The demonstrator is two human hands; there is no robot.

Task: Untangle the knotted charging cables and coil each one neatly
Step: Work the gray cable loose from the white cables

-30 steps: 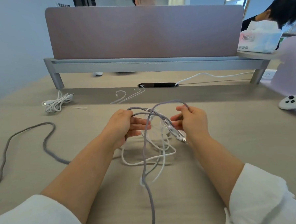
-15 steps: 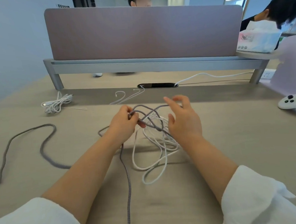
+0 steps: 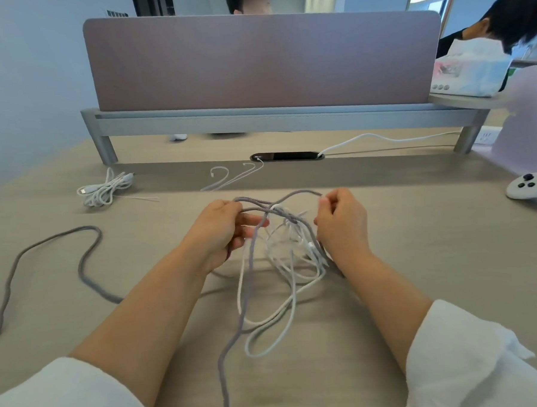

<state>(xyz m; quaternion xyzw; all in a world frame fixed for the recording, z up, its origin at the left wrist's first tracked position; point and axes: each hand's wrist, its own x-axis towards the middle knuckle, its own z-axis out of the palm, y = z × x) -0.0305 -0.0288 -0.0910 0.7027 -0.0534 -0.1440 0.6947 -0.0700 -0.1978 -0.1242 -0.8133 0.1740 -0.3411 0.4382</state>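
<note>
A grey braided cable (image 3: 234,339) and a white cable (image 3: 285,311) are tangled together above the middle of the beige desk (image 3: 435,257). My left hand (image 3: 219,230) grips grey strands at the left of the knot. My right hand (image 3: 339,221) pinches the grey loop at the knot's upper right. The knot (image 3: 277,210) hangs lifted between both hands, with white loops drooping onto the desk. The grey cable's tail snakes off to the left (image 3: 86,262) and another length runs toward me.
A coiled white cable (image 3: 104,190) lies at the back left. Two thin cable ends (image 3: 228,177) sit near the desk's cable slot (image 3: 286,156). A white game controller (image 3: 530,186) rests at the right edge. A divider panel (image 3: 263,60) closes the back; people sit beyond it.
My right hand, open half a second ago, now pinches the grey loop and has pulled it right. The tangle is lifted and spread wider between both hands.
</note>
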